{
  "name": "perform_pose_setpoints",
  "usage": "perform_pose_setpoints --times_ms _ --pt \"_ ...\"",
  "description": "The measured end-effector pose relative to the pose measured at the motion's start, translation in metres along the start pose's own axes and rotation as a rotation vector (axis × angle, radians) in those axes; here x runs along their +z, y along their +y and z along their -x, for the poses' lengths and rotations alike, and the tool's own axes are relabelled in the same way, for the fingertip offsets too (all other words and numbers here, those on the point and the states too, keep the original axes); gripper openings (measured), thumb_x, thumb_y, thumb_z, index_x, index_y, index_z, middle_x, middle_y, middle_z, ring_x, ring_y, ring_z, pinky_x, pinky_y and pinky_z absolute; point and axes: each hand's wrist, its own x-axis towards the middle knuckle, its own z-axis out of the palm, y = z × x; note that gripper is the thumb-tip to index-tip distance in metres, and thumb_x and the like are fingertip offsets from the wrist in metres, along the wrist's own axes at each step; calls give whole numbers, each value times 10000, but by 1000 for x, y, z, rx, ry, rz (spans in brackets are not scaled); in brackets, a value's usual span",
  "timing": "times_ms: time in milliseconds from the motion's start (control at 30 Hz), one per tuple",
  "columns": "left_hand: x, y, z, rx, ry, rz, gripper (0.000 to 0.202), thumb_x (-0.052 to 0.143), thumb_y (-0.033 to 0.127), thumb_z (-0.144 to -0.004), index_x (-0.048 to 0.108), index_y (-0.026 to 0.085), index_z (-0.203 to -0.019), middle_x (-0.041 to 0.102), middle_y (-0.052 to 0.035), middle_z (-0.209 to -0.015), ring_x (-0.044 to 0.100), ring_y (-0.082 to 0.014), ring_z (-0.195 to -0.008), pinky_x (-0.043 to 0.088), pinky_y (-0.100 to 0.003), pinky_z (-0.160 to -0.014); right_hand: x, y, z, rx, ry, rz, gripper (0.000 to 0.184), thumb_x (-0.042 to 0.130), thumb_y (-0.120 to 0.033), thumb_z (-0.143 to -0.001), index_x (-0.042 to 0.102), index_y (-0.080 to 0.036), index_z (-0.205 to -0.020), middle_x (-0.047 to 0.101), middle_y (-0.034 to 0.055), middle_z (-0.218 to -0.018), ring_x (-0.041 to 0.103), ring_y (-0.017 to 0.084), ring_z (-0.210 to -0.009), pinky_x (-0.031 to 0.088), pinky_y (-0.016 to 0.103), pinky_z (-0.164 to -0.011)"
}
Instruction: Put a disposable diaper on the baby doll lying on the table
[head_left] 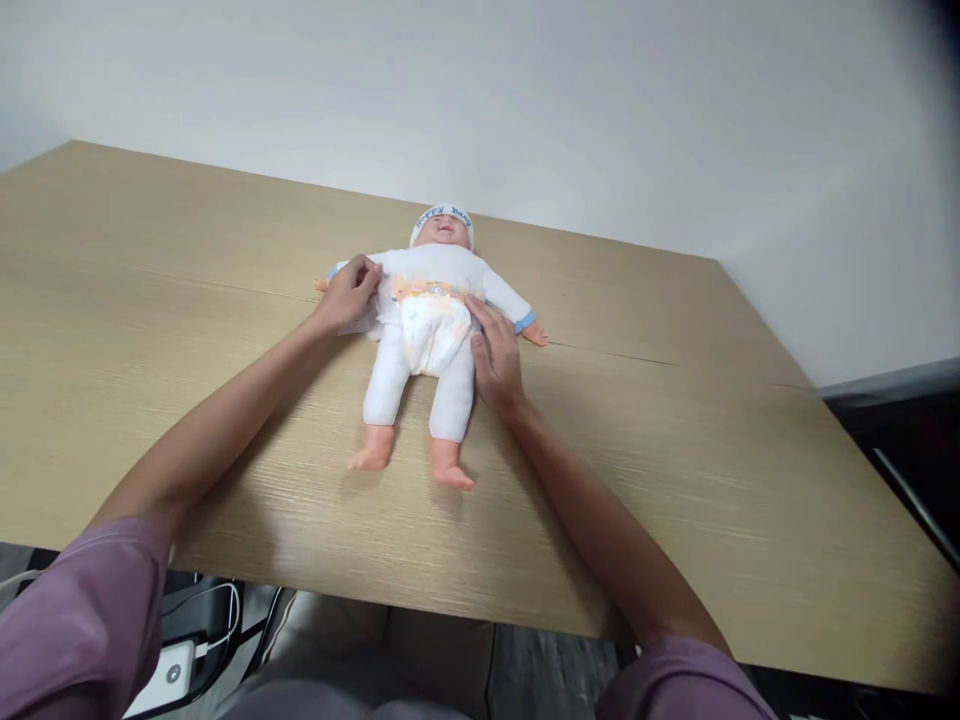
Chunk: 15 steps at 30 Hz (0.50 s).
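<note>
A baby doll (455, 400) in a white outfit and a white cap with blue lettering lies on its back, feet towards me. Around its hips is a white diaper (431, 335) with an orange patterned waistband. My left hand (351, 292) is closed at the diaper's left side, fingertips pinched on its loose side flap; the flap's lower edge shows under the hand. My right hand (496, 352) rests against the diaper's right side, fingers stretched out, fingertips on the end of the waistband. The doll's arms are spread outwards.
The doll lies on a wood-grain table (637, 470) with a thin seam across it. A pale wall (525, 110) stands behind the table. Below the near edge, a white device (171, 675) with a cable sits at the lower left. A dark object (900, 450) is beyond the right edge.
</note>
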Motion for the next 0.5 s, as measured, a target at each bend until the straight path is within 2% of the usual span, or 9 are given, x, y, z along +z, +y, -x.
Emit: perform_pose_setpoints --times_ms 100,200,300,367,500 --pt "-11 -7 24 101 89 -241 429 519 662 -1124 569 258 -988 729 -89 -988 631 -273 -938 526 -452 -989 -5 -10 -5 5 37 18 573 351 -516 -1202 627 -282 -1646 644 127 -1709 569 346 -1622 410 651 -1380" --pt "-26 -14 51 171 53 -478 424 543 661 -1089 588 254 -977 739 -134 -1047 638 -346 -1073 471 -538 -1133 -12 -27 -20 -10 70 20 497 387 -514 -1205 695 -300 -1531 708 125 -1595 622 351 -1538 456 632 -1335" --pt "-34 -20 63 142 -35 -622 399 656 640 -987 602 249 -927 736 -164 -1057 640 -418 -1173 465 -586 -1147 -11 -45 -45 -28 36 -1 371 477 -501 -1198 755 -299 -1337 769 116 -1327 701 336 -1313 546 565 -1215" --pt "-38 -21 62 93 -88 -646 353 715 584 -927 623 247 -877 745 -154 -1034 654 -426 -1177 477 -576 -1136 -3 -54 -64 -36 -8 13 308 554 -492 -1180 745 -284 -1300 747 103 -1197 696 317 -1176 560 529 -1155" --pt "-47 -15 48 -105 -131 -427 309 704 505 -907 640 250 -747 683 -69 -817 657 -320 -937 519 -441 -958 23 -54 -88 -13 -132 93 266 677 -447 -1122 722 -256 -1302 704 80 -1070 652 306 -1059 552 508 -1094"
